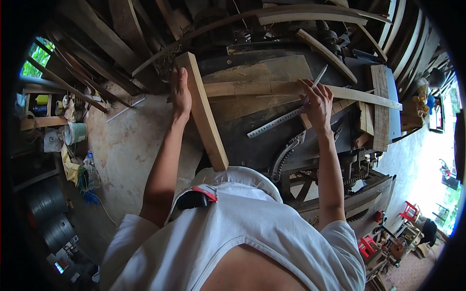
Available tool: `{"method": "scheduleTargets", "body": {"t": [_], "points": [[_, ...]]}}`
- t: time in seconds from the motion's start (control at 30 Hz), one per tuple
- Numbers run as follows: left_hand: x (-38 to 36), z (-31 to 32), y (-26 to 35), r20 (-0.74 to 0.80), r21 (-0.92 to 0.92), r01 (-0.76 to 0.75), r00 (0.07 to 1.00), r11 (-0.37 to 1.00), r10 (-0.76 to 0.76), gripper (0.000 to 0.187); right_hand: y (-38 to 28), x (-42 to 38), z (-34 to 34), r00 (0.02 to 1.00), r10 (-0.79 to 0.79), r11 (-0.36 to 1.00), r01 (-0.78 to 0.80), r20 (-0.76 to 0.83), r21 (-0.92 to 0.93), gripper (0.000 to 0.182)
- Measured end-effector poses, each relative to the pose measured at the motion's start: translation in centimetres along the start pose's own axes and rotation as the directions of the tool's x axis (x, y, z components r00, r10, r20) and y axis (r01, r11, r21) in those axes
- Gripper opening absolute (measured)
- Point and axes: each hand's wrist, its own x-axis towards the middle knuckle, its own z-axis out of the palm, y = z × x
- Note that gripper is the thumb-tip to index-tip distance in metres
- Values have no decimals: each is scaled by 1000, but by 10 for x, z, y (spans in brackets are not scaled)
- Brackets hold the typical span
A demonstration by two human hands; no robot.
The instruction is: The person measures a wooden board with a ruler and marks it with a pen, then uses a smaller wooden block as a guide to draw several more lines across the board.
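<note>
My left hand point(181, 99) lies flat along the left side of a squared wooden beam point(205, 106), fingers stretched out and partly hidden. The beam slants from the table's far left corner towards my waist. Its side meets the left end of a long curved wooden strip point(252, 88). My right hand point(318, 103) is closed, with a white pen or pencil point(320, 75) sticking up between its fingers. Its fingertips also rest on the curved strip. A steel ruler point(274, 122) with printed numbers lies just left of the right wrist.
The dark machine table point(238, 145) carries a thin wooden board point(286, 68), a loose wooden stick point(327, 56) and a wider plank point(379, 109) at the right. A toothed curved metal part point(286, 155) juts from the front. Timber leans at the back; a bucket point(76, 133) stands left.
</note>
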Motion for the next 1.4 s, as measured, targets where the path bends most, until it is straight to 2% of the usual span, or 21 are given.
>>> {"method": "scheduleTargets", "body": {"t": [0.03,0.13,0.3,0.37,0.43,0.6,0.73,0.8,0.93,1.03,1.07,1.1,1.13,1.23,1.27,1.4], "points": [[3,0,2,30,31,-47,998,998,46,67,4,2,1,1000,2,1000,-2,-7,-3,54],[24,2,9,69,59,-115,991,992,111,68,18,7,7,987,25,998,-34,158,52,52],[37,12,-15,76,69,-70,995,995,64,70,15,4,6,990,25,998,-32,142,48,47],[36,2,-32,53,86,-43,998,995,39,71,14,3,9,996,-5,999,1,89,50,58],[32,-17,-51,27,113,-12,1000,994,9,71,9,1,11,995,2,999,-7,101,47,57],[30,-16,-49,-36,110,80,996,991,-77,64,8,-2,21,999,28,1000,-28,42,-7,50],[26,-7,-41,-32,38,148,989,988,-147,58,11,-11,28,999,41,996,-43,-23,-79,54],[18,0,-21,-107,17,200,975,980,-197,58,6,-11,33,995,41,999,-43,-92,-21,55],[25,6,-56,-42,70,92,995,993,-89,60,2,-7,29,996,60,998,-61,-64,-23,42],[36,-13,-77,16,140,-3,1000,990,1,62,9,-7,38,998,50,998,-51,-37,-28,44],[34,-10,-70,-13,117,9,1000,993,-8,62,10,-8,39,998,56,997,-58,-38,-42,45],[39,-12,-90,1,74,7,1000,997,-7,63,7,-9,39,997,62,996,-65,-37,-57,46],[43,-26,-84,7,72,54,998,996,-55,61,7,-9,39,997,75,997,-76,-34,-31,47],[44,-26,-86,4,156,40,999,987,-41,62,5,-8,38,996,68,997,-70,-57,-38,48],[16,-3,-22,9,124,66,998,990,-68,62,2,-7,37,996,71,997,-73,-57,-37,49],[12,0,-12,13,106,26,1000,994,-27,58,3,-7,38,996,83,995,-85,-44,-48,48]]}}
